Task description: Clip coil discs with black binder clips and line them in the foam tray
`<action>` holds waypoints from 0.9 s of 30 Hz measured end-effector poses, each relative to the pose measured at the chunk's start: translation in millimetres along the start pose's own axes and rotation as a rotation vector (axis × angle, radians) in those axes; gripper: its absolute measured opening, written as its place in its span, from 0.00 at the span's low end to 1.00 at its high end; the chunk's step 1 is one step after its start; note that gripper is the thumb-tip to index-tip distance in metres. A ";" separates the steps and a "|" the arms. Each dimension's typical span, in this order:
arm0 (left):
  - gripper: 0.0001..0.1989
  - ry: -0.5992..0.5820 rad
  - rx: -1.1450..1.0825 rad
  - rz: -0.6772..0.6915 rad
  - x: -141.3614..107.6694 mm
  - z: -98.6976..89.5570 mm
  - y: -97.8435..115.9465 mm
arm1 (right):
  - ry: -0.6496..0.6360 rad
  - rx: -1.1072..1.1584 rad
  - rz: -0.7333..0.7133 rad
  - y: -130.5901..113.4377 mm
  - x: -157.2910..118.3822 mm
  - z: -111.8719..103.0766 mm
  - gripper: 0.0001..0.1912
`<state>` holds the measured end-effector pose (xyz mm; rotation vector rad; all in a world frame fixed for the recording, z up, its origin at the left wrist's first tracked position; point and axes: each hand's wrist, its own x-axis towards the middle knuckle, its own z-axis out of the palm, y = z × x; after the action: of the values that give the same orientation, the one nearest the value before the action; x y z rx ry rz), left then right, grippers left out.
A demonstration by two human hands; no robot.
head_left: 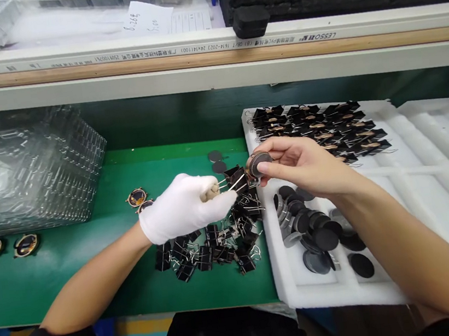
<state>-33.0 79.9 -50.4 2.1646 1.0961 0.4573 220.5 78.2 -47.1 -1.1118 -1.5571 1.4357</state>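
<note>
My left hand (190,205), in a white glove, pinches the wire handles of a black binder clip (236,178) between thumb and fingers. Bare, my right hand (294,167) holds a round dark disc piece (260,164) with a gold-coloured edge, close against the clip's right side. Whether the clip's jaws touch the piece is hard to tell. Beneath both hands lies a pile of black binder clips (205,256) on the green table. Two dark discs (219,167) rest on the table behind my hands.
A white foam tray (281,270) at the right holds loose dark discs (325,238) and rows of clipped pieces (349,127). Stacked clear plastic trays (35,176) and round gold-rimmed pieces (26,245) are at the left. A shelf edge (196,78) crosses behind.
</note>
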 end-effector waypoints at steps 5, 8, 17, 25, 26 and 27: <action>0.23 -0.068 -0.032 0.000 0.1 5.5 -1.5 | 0.005 -0.102 0.001 -5.0 0.6 -13.4 0.11; 0.22 -0.055 -0.030 -0.011 1.1 7.2 -2.2 | 0.064 -0.050 -0.030 -5.8 0.0 -18.4 0.10; 0.24 -0.126 -0.057 -0.056 -2.8 17.9 4.4 | -0.181 -0.178 0.033 -10.9 -4.0 -19.5 0.08; 0.24 -0.193 -0.054 -0.044 -4.1 23.7 6.9 | -0.287 -0.325 -0.004 -10.3 -5.5 -21.1 0.10; 0.24 -0.189 -0.049 -0.045 -4.2 24.0 7.0 | -0.279 -0.328 -0.009 -10.5 -5.7 -21.3 0.10; 0.24 -0.187 -0.044 -0.048 -4.3 24.4 7.2 | -0.271 -0.331 -0.013 -10.7 -6.0 -21.4 0.10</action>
<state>-17.6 63.6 -63.0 2.0911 1.0221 0.2490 241.2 80.3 -33.8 -1.1239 -2.0470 1.3973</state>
